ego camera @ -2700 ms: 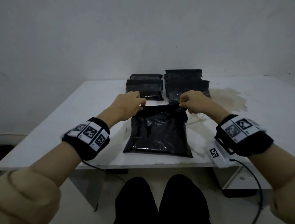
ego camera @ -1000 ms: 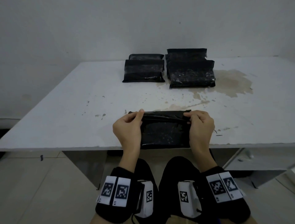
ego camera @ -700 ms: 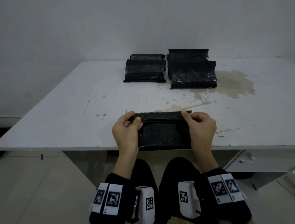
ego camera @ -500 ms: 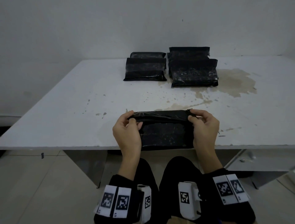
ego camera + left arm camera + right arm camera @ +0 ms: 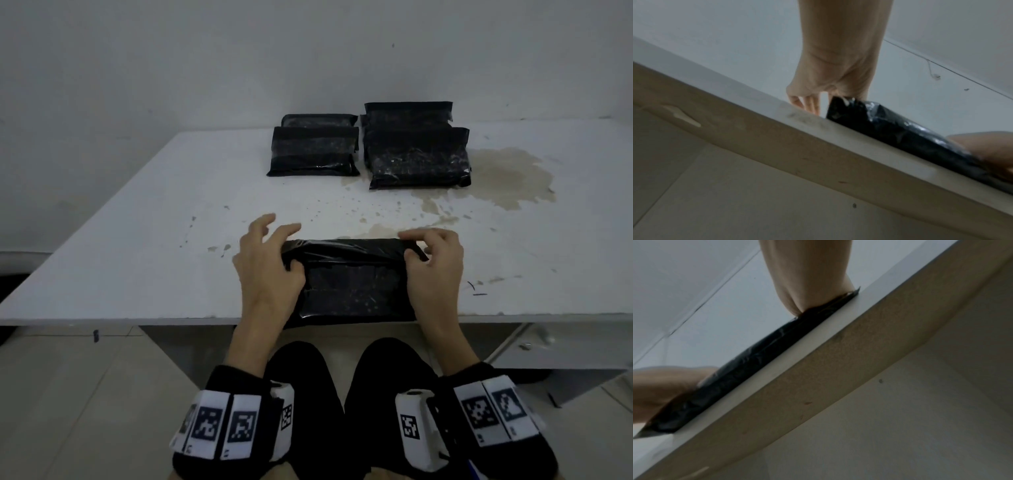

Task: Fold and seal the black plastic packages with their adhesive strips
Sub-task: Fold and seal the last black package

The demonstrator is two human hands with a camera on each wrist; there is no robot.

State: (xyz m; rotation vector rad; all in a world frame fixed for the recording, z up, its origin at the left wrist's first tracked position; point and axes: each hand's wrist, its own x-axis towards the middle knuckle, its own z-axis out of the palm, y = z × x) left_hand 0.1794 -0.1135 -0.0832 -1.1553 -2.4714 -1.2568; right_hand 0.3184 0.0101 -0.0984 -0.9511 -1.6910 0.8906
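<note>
Your left hand (image 5: 265,270) rests on the black package (image 5: 352,284) at the table's (image 5: 137,260) near edge, fingers lifted and spread; your right hand (image 5: 433,263) pinches the folded flap's corner

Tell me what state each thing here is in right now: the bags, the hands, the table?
Black plastic package at the table's near edge: lying flat, far flap partly folded over, held at both ends.
Left hand: thumb presses the flap's left corner, fingers lifted and spread.
Right hand: fingers pinch the flap's right corner.
Left black stack at the back: folded, lying flat.
Right black stack at the back: lying flat, larger.
White table: stained, brown patch far right.
</note>
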